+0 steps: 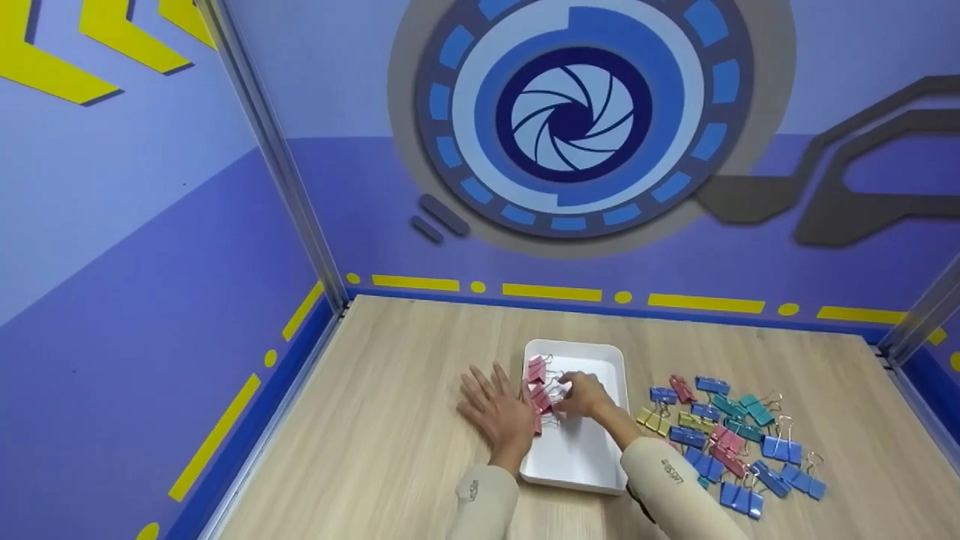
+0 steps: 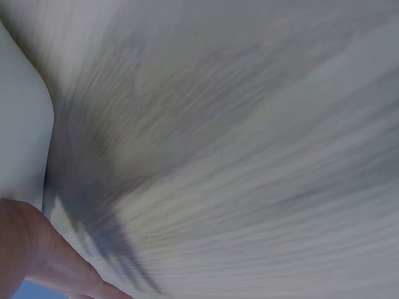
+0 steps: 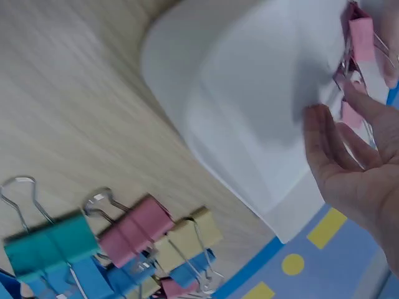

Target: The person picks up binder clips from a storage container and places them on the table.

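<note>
My right hand (image 1: 586,396) reaches into a white tray (image 1: 577,461), its thumb and fingers pinching at a red binder clip (image 1: 541,400). In the right wrist view the thumb tip meets a dark corner of that clip, and the other fingers curl beside it. Along the tray's left side another red clip (image 1: 537,369) lies farther back, and a third (image 1: 538,424) lies nearer, partly behind the left hand. My left hand (image 1: 498,412) is spread with straight fingers on the table, its thumb side against the tray's left wall. In the left wrist view only part of this hand (image 2: 50,255) shows.
Right of the tray, a loose pile of blue, green, yellow and red binder clips (image 1: 705,433) covers part of the wooden table (image 1: 375,420). Several have their wire handles raised. A patterned wall (image 1: 352,225) stands behind the table, and another closes the left side.
</note>
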### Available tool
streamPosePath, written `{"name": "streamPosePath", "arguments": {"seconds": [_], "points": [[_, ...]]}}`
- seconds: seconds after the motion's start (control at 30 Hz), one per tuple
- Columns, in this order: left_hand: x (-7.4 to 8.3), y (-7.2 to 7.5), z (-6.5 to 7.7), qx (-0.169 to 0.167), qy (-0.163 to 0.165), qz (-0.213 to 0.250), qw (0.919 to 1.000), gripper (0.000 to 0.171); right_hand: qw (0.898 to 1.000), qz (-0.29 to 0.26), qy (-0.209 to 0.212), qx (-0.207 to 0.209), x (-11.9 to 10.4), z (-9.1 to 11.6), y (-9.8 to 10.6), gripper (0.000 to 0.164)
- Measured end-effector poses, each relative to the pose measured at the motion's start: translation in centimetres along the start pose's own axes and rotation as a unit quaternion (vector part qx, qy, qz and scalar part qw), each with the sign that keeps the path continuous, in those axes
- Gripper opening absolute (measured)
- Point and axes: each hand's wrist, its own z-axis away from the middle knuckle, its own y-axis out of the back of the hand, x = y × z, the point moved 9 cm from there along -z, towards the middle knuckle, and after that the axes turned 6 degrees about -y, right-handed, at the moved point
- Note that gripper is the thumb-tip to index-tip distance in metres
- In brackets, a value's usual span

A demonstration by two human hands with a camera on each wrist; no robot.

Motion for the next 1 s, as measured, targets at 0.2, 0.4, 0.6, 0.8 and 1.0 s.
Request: {"name": "streamPosePath", "arguments": {"seconds": [0.2,0.4,0.6,0.8,1.0], "points": [[0.2,0.0,0.0,0.009,-0.005,-0.001,0.9999,0.066,1.000,0.017,0.021,-0.015,-1.3,-0.2,0.6,0.040],[0.5,-0.1,0.3,0.004,-0.009,-0.006,0.9999,0.067,0.998,0.022,-0.012,0.049,-0.4,-0.2,0.4,0.024],[1.0,-0.1,0.3,0.009,-0.012,-0.011,0.9998,0.066,0.998,0.011,-0.027,0.064,-0.1,-0.6,0.5,0.025],[0.8,-0.2,0.3,-0.007,-0.012,-0.009,0.9999,0.066,0.999,0.025,-0.023,0.016,-0.1,-0.1,0.8,0.020],[0.2,0.0,0.0,-0.014,-0.012,0.006,0.9998,0.065,0.995,0.089,-0.015,-0.034,-0.3,0.8,1.2,0.014]]}}
